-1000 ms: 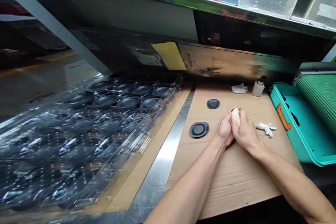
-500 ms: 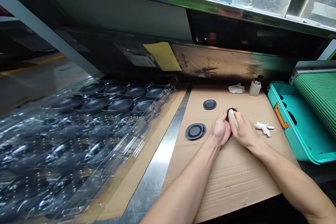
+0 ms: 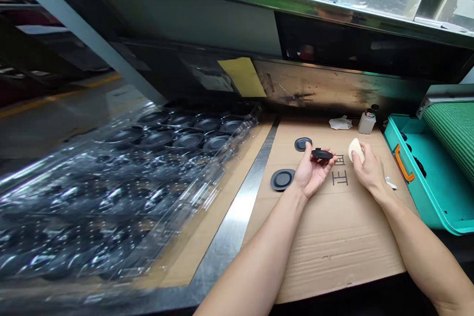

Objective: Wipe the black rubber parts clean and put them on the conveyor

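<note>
My left hand (image 3: 312, 173) holds a small black round disc (image 3: 322, 154) by its edge, palm up, above the cardboard sheet (image 3: 333, 237). My right hand (image 3: 366, 168) is a little to the right of it, fingers closed on a white wad of cloth (image 3: 355, 148). Two more black discs lie on the cardboard to the left: a larger one (image 3: 282, 179) near my left wrist and a smaller one (image 3: 302, 144) farther back. Black marks drawn on the cardboard (image 3: 339, 177) show between my hands.
Clear plastic trays (image 3: 148, 173) of black discs fill the left side. A metal strip (image 3: 237, 217) runs beside the cardboard. At the back stand a small white bottle (image 3: 366, 121) and a crumpled white cloth (image 3: 339, 123). A teal bin (image 3: 425, 182) and green belt (image 3: 454, 133) are at right.
My hands, pressed together over the disc with the white wad, have come apart. The left keeps the disc; the right has drawn off to the right with the wad.
</note>
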A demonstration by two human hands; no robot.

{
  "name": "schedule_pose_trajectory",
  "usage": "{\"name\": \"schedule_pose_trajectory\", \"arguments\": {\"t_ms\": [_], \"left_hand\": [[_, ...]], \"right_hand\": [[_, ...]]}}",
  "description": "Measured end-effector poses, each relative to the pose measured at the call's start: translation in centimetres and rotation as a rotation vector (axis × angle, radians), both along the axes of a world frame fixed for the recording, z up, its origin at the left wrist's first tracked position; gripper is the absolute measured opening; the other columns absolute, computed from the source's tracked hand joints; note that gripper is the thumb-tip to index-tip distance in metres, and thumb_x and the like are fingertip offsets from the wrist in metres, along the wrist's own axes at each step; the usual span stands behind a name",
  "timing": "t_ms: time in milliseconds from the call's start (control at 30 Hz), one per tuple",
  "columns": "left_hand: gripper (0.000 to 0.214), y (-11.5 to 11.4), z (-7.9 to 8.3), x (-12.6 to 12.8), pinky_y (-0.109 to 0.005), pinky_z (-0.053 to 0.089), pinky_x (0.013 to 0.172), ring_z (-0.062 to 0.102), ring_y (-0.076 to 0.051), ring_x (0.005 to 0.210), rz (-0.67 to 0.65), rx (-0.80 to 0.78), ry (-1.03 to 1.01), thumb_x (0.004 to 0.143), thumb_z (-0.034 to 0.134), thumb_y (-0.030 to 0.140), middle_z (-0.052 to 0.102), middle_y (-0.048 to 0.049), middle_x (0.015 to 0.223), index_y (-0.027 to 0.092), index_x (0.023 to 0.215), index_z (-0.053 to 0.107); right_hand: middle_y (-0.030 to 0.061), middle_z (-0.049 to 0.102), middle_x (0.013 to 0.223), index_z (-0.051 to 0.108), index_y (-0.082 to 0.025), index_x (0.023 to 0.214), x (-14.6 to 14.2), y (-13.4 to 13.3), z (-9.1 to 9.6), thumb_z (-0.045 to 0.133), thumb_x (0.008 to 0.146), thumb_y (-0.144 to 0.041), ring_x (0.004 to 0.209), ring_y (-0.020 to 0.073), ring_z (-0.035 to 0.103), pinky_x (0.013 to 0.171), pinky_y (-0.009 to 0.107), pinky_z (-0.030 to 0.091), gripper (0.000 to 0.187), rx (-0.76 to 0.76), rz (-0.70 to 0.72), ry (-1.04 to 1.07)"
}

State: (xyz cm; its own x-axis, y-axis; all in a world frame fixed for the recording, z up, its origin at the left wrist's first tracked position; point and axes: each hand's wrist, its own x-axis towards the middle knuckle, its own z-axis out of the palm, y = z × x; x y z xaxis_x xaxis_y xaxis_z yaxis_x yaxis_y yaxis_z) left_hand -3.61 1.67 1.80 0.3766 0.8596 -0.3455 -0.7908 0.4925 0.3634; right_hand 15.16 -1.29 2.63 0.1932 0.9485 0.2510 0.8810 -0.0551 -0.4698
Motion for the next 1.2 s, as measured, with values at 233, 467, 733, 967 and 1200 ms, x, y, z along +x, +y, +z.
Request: {"name": "schedule_pose_trajectory", "arguments": {"t_ms": [233,467,733,967,1200], "left_hand": [[0.067,-0.4,0.5,-0.5,-0.015,0.056,0.051,0.064,-0.011,0.060,-0.091,-0.055,-0.036,0.105,0.024,0.057,0.067,-0.0149,0.082,0.003,0.099,0.065],[0.061,-0.3,-0.4,0.1,-0.025,0.059,0.060,0.067,-0.017,0.068,-0.054,0.041,0.078,0.103,0.034,0.059,0.070,-0.0157,0.086,0.008,0.103,0.067],[0.059,-1.1,-0.7,2.0,-0.042,0.058,0.093,0.070,-0.027,0.102,-0.112,0.118,0.026,0.105,0.028,0.054,0.072,-0.0165,0.105,0.012,0.108,0.069],[0.048,-0.8,-0.7,1.6,-0.045,0.054,0.102,0.069,-0.029,0.112,-0.078,0.092,0.035,0.107,0.031,0.041,0.071,-0.0214,0.113,0.010,0.097,0.066],[0.041,0.5,-0.8,0.1,-0.039,0.060,0.086,0.070,-0.028,0.113,0.204,0.000,0.151,0.106,0.032,0.046,0.068,-0.0188,0.116,0.018,0.110,0.061]], "right_hand": [[0.0117,0.075,0.112,0.052,-0.025,0.140,-0.8,-0.2,-0.2,0.042,0.099,-0.045,0.098,0.0320,0.071,0.081,0.038,0.049,0.046,-0.092,0.028,-0.067],[0.0092,0.075,0.116,0.056,-0.023,0.140,-1.1,-0.4,-0.2,0.047,0.099,-0.047,0.100,0.0277,0.071,0.088,0.038,0.053,0.049,0.048,0.120,0.177],[-0.0003,0.071,0.130,0.062,-0.034,0.139,-3.0,-1.4,0.0,0.052,0.099,-0.046,0.114,0.0239,0.069,0.102,0.038,0.052,0.042,-0.042,0.454,0.218],[-0.0003,0.075,0.122,0.066,-0.036,0.134,-1.7,-1.0,0.0,0.054,0.099,-0.045,0.111,0.0244,0.070,0.097,0.036,0.053,0.039,-0.089,0.440,0.081],[0.0056,0.074,0.124,0.065,-0.027,0.133,0.0,0.1,-0.1,0.047,0.101,-0.045,0.116,0.0261,0.068,0.099,0.036,0.050,0.040,-0.039,0.179,0.086]]}}
